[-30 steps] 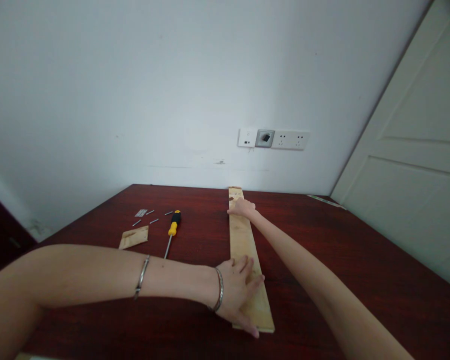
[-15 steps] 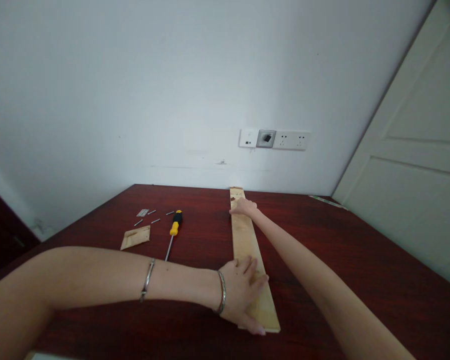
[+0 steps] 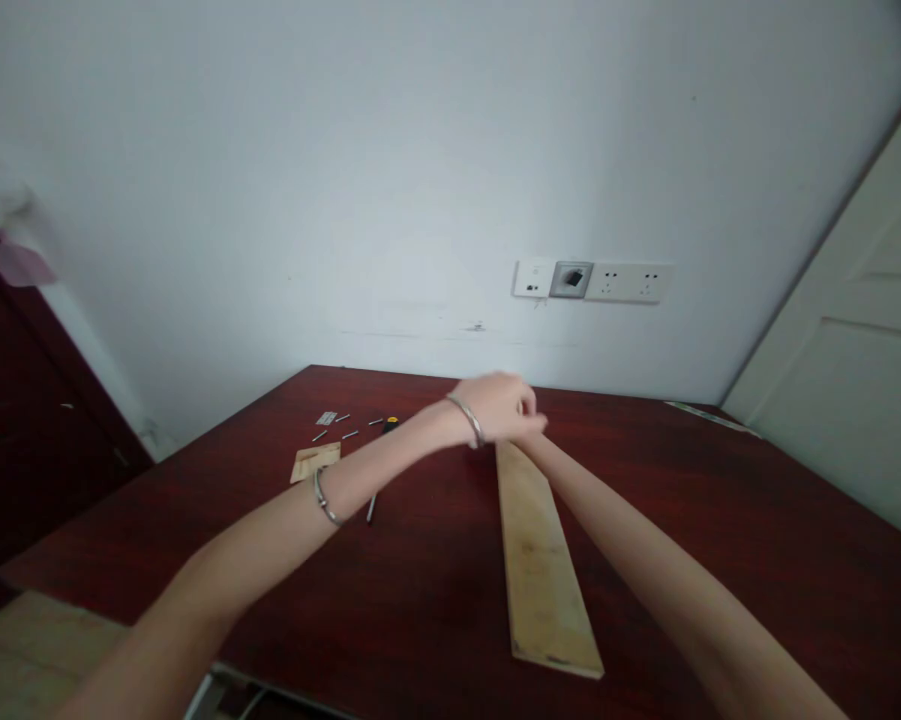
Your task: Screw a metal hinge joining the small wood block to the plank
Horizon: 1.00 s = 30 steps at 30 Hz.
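A long wooden board (image 3: 547, 570) lies flat on the dark red table, its near end toward me. Over its far part is my left hand (image 3: 495, 405), with fingers curled inward; whatever they may hold is hidden. My right hand (image 3: 531, 436) is mostly covered by the left one, at the board's far part, so its fingers do not show. My left forearm crosses in front of a screwdriver (image 3: 372, 507), leaving the shaft tip and a bit of the black and yellow handle visible. A small flat wood piece (image 3: 315, 461) lies left of it.
Several thin metal pins (image 3: 350, 435) and a small metal plate (image 3: 326, 418) are scattered at the table's (image 3: 435, 590) back left. Wall sockets (image 3: 630, 282) sit above the back edge. A white door (image 3: 862, 380) stands at the right.
My left hand has lifted off the board's near end and moved forward to its far part, beside the right hand. The view has swung left, and the board appears farther right.
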Each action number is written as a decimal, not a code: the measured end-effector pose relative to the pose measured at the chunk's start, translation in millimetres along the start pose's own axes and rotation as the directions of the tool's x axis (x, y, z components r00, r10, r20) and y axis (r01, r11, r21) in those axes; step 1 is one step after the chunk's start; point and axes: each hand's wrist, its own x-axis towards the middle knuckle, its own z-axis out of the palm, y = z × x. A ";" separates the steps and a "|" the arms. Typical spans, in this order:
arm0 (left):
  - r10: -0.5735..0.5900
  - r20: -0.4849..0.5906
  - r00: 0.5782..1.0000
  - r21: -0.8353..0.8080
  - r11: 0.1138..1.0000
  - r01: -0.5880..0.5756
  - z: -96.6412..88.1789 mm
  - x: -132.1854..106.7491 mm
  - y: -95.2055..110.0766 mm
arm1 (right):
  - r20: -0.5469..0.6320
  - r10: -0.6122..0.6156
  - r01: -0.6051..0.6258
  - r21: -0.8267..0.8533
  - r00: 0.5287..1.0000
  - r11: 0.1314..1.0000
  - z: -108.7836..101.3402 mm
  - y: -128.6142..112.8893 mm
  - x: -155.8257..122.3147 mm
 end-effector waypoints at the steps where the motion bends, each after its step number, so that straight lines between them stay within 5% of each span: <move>1: -0.074 -0.150 0.986 -0.034 0.997 0.070 -16.1 7.1 -16.6 | 0.018 -0.064 0.063 0.040 0.998 0.997 0.4 -6.7 -1.1; 3: -0.212 -0.380 0.900 -0.081 0.977 0.196 -38.6 12.1 -56.2 | 0.082 -0.209 0.201 0.092 0.974 0.975 1.8 -21.5 -4.1; 5: -0.351 -0.469 0.811 -0.052 0.927 0.371 -46.6 4.7 -98.6 | 0.099 -0.325 0.309 0.149 0.940 0.939 4.2 -38.3 -7.2; 7: -0.433 -0.363 0.825 0.024 0.881 0.473 -42.8 -11.5 -137.9 | 0.076 -0.414 0.393 0.200 0.907 0.897 7.7 -56.7 -8.4; 11: -0.465 0.005 0.885 0.008 0.885 0.465 -23.7 -51.0 -200.5 | -0.001 -0.570 0.542 0.314 0.821 0.780 19.5 -95.4 0.1; 13: -0.518 0.120 0.847 0.017 0.854 0.520 -17.0 -70.5 -224.8 | -0.028 -0.620 0.585 0.365 0.784 0.724 28.1 -113.8 8.2; 15: -0.612 0.226 0.758 0.072 0.786 0.614 -12.7 -90.8 -244.5 | 0.003 -0.628 0.579 0.383 0.778 0.720 37.9 -130.8 15.7; 18: -0.789 0.322 0.523 0.177 0.593 0.786 -5.2 -121.7 -263.6 | 0.042 -0.614 0.553 0.387 0.789 0.738 52.5 -153.3 22.7; 20: -0.822 0.331 0.464 0.177 0.537 0.825 2.6 -139.2 -268.5 | 0.064 -0.623 0.555 0.393 0.779 0.734 61.5 -166.1 25.0; 25: -0.825 0.355 0.440 0.141 0.513 0.847 21.2 -161.8 -266.4 | 0.142 -0.657 0.562 0.404 0.741 0.721 81.8 -188.4 30.2; 30: -0.810 0.322 0.490 0.163 0.558 0.814 22.7 -169.0 -267.8 | 0.180 -0.664 0.563 0.401 0.726 0.723 93.4 -196.7 35.7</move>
